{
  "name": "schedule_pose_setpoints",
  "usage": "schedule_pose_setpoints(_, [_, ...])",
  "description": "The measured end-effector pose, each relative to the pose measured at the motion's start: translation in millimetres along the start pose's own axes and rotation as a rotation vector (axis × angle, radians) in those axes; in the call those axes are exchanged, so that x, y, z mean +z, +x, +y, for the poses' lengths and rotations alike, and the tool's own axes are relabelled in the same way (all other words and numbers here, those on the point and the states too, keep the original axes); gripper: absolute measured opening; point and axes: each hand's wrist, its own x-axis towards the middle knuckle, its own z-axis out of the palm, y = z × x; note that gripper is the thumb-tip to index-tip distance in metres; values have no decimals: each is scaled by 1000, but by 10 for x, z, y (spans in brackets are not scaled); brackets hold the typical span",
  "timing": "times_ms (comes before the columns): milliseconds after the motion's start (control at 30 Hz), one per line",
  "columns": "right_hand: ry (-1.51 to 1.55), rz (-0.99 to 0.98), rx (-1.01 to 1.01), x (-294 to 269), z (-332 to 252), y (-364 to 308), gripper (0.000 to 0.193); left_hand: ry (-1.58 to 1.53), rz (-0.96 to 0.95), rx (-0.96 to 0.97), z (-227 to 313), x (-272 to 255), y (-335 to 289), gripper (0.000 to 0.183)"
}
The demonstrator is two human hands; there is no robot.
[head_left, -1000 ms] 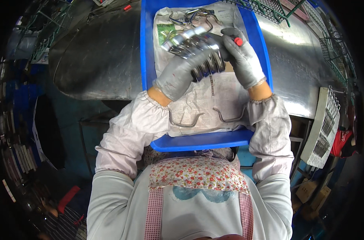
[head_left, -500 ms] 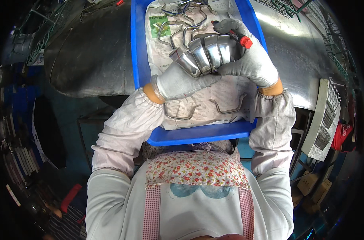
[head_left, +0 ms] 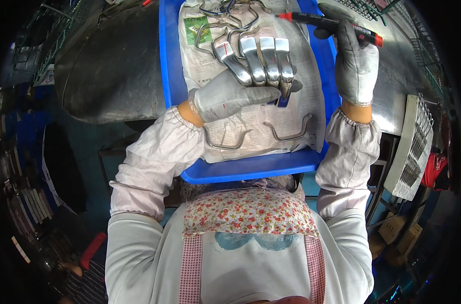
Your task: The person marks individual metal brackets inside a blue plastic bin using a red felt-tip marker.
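Observation:
My left hand (head_left: 235, 99), in a grey glove, is closed around several shiny, curved metal pieces (head_left: 261, 61) with wide flat ends, fanned side by side above the tray. The leftmost piece carries a red mark on its flat end. Over the tray's right edge, my gloved right hand (head_left: 354, 63) grips a black and red marker pen (head_left: 337, 24), whose red tip points left. Bent metal rods (head_left: 286, 137) lie on newspaper (head_left: 301, 109) in the blue tray (head_left: 250, 174), two near its front and several tangled at its back. The lower ends of the held pieces are partly hidden by my fingers.
The tray rests on a metal table (head_left: 108, 71) with a rounded left end. Green wire racks (head_left: 364, 9) stand at the back. On the right is a pale rack of thin metal pieces (head_left: 410, 152), with cardboard boxes (head_left: 392, 230) below. Another person (head_left: 86, 278) is at the lower left.
My right hand has let go of the metal pieces and moved right, turning the marker so its tip points left. The pieces, now in my left hand alone, have swung more upright.

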Motion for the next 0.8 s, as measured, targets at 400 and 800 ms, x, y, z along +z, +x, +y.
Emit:
schedule_pose_setpoints(400, [134, -34, 221, 110, -133, -85, 19, -30, 48, -31, 1, 67, 20, 29])
schedule_pose_setpoints(800, [66, -49, 190, -83, -123, -60, 23, 25, 55, -35, 108, 72, 12, 27])
